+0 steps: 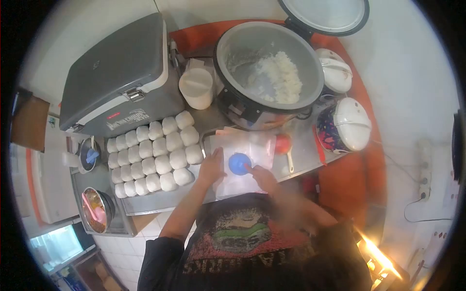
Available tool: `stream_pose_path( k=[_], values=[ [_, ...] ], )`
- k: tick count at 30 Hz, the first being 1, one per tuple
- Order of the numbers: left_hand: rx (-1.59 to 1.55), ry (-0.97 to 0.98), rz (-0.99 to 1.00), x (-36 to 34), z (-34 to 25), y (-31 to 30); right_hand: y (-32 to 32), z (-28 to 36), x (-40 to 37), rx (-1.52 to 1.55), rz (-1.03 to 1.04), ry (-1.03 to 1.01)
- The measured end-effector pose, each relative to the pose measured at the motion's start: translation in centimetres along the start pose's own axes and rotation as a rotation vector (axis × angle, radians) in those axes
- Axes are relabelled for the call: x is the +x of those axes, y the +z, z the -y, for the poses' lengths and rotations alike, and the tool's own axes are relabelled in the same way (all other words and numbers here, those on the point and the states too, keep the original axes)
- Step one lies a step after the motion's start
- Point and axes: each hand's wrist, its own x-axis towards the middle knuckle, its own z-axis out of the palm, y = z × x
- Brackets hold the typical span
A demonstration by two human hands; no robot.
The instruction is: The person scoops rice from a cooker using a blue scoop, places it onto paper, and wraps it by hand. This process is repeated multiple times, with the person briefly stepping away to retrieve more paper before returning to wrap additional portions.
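A round blue bowl rests on a stack of pale paper sheets at the counter's front. My right hand has its fingers closed at the bowl's lower right edge. At the left side of the sheets lies my left hand, fingers stretched out along the paper's edge, holding nothing visible. Behind the sheets stands a large rice cooker with its lid up and white rice heaped on the right inside. Right of the paper, a red round item sits by a pale-handled spoon or scoop.
Rows of white rounded bundles fill the tray on the left. A grey cooler box and white container stand behind. Two white-lidded pots are at right. A food bowl with pink utensil sits far left.
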Motion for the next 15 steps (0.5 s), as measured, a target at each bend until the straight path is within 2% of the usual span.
stream_pose_path(
  k=[2, 4, 6, 9, 12, 15],
  values=[
    [-0.099, -0.245, 0.322, 2.8, -1.4, -3.5, -2.0, -0.6, 0.1, 0.117, -0.005, -0.132],
    [-0.041, -0.194, 0.206, 4.3, -1.3, -3.5, -3.5, -0.3, 0.1, 0.188, -0.013, -0.198],
    [0.171, 0.152, -0.338, 4.7, 0.8, 1.1, -4.2, 0.6, -0.4, 0.224, -0.024, -0.193],
    [0.002, 0.090, -0.380, 4.5, -1.1, 1.8, -5.9, 1.8, -1.5, 0.310, -0.078, -0.142],
    [-0.031, -0.005, -0.343, 4.2, -2.4, 1.9, -3.1, -1.8, -2.7, 0.570, -0.420, -0.081],
    [-0.149, -0.183, -0.160, 5.1, -3.8, -0.4, -4.4, -3.5, -4.9, 0.459, -0.735, 0.210]
  ],
)
